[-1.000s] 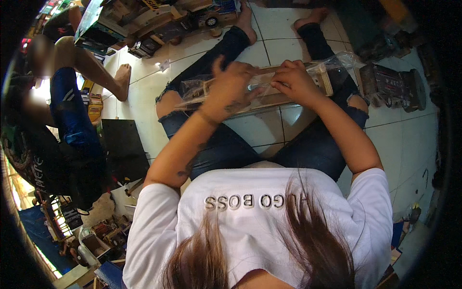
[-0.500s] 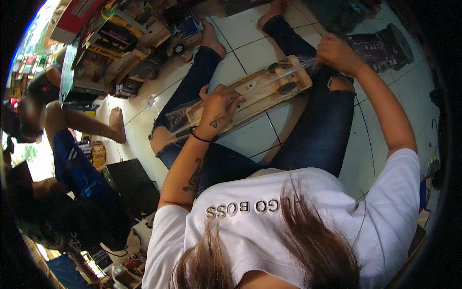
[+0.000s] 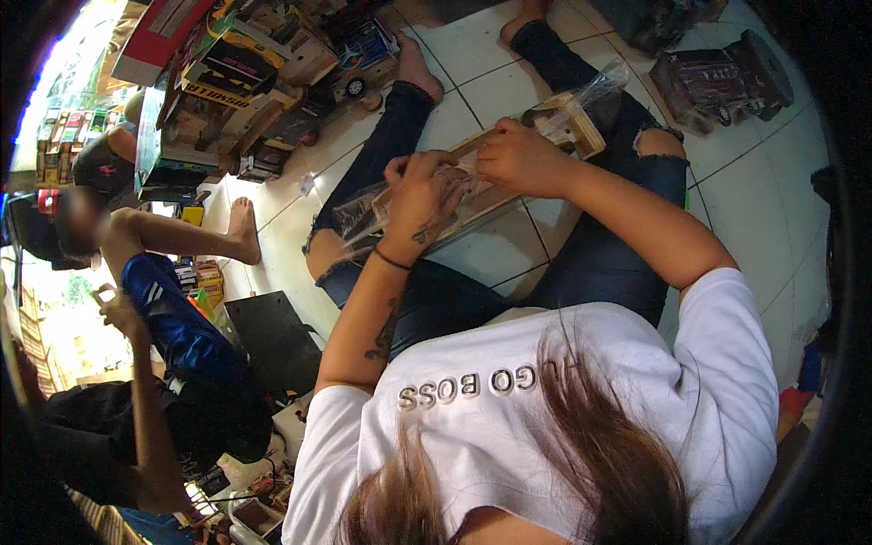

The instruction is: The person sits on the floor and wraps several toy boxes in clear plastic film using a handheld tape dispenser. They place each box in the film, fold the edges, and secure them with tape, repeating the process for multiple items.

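Note:
A long, shallow pale wooden frame [image 3: 589,138] lies slantwise across my thighs, with dark rounded parts at its right end. Clear plastic film [image 3: 603,84] runs along it and sticks out past both ends. My left hand [image 3: 423,195] is closed over the left half, fingers curled on the film. Close beside it, my right hand [image 3: 522,160] is closed in a pinch at the middle, its fingertips near the left ones. Both hands cover the frame's middle, so what exactly lies under the fingertips is partly hidden.
Wooden toy trucks [image 3: 232,73] and boxes are piled at the far left. A dark wrapped model vehicle [image 3: 704,86] sits on the tiles at the far right. To my left another person sits, with a bare foot [image 3: 242,232] on the floor beside a black panel [image 3: 271,336].
My right hand has come left from beyond the frame's right end to its middle, next to my left hand. The film it was stretching now stands loose there. The view has shifted slightly.

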Available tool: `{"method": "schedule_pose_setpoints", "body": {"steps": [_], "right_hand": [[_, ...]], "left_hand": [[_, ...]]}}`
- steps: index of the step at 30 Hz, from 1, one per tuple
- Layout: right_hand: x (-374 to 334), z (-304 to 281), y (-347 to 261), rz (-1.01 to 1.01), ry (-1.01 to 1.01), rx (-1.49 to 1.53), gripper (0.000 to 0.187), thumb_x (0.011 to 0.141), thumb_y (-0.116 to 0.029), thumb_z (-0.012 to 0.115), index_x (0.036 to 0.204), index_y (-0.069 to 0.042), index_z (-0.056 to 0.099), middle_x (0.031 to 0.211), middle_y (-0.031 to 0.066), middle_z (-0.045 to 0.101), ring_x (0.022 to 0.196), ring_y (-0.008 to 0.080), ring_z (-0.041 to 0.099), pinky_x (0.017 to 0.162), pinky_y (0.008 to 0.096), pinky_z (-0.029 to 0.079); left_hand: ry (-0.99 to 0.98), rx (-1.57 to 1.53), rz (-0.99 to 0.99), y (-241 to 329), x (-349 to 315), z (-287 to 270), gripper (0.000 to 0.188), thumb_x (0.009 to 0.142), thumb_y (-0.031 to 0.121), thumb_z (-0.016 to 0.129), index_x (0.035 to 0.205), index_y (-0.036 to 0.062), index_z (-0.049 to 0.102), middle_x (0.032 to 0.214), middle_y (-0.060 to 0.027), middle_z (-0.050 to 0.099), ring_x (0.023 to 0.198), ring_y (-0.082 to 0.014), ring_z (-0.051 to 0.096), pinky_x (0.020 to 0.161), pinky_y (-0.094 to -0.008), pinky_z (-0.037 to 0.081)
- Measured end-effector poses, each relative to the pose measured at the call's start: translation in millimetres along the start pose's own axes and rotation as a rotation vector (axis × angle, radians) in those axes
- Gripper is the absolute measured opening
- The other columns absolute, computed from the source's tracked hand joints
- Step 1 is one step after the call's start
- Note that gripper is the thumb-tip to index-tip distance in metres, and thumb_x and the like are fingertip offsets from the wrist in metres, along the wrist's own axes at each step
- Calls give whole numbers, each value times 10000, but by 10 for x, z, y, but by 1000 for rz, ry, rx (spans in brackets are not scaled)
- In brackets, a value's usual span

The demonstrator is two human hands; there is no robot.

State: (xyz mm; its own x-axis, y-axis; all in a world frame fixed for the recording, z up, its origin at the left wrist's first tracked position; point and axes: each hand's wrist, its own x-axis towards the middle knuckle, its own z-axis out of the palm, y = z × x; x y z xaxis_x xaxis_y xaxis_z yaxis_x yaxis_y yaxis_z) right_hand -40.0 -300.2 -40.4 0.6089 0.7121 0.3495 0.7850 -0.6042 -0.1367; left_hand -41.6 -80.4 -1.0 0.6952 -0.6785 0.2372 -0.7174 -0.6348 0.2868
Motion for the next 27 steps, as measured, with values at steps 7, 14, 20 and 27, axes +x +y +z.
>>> {"method": "schedule_pose_setpoints", "body": {"steps": [7, 14, 20, 27], "right_hand": [[6, -67, 48, 42, 24, 91, 147, 831, -218, 631, 751, -97, 610, 739, 12, 583, 777, 179, 572, 828, 347, 379], [28, -15, 79, 81, 13, 152, 166, 852, -230, 624, 776, -82, 632, 752, 24, 601, 779, 196, 577, 839, 356, 370], [30, -28, 60, 61, -14, 104, 167, 852, -234, 621, 804, -75, 636, 757, 37, 607, 794, 211, 578, 839, 353, 373], [-104, 78, 84, 131, -27, 51, 154, 861, -214, 601, 835, -64, 624, 761, 81, 613, 794, 270, 589, 861, 391, 407]], "left_hand": [[-43, -48, -180, -1001, -1438, -413, 101, 803, 151, 676, 809, 52, 661, 843, -94, 632, 891, -261, 583, 840, -388, 402], [361, -288, -778, -664, -790, -703, 385, 873, 46, 594, 1240, -15, 493, 1186, -178, 573, 1145, -279, 533, 980, -391, 416], [-173, -22, -67, 71, 128, 245, 279, 840, 236, 660, 958, -16, 632, 980, -218, 616, 912, -379, 589, 798, -424, 469], [-138, -297, -173, -114, 77, 422, 175, 847, 135, 582, 809, -35, 602, 817, -213, 597, 771, -379, 610, 671, -434, 483]]}}
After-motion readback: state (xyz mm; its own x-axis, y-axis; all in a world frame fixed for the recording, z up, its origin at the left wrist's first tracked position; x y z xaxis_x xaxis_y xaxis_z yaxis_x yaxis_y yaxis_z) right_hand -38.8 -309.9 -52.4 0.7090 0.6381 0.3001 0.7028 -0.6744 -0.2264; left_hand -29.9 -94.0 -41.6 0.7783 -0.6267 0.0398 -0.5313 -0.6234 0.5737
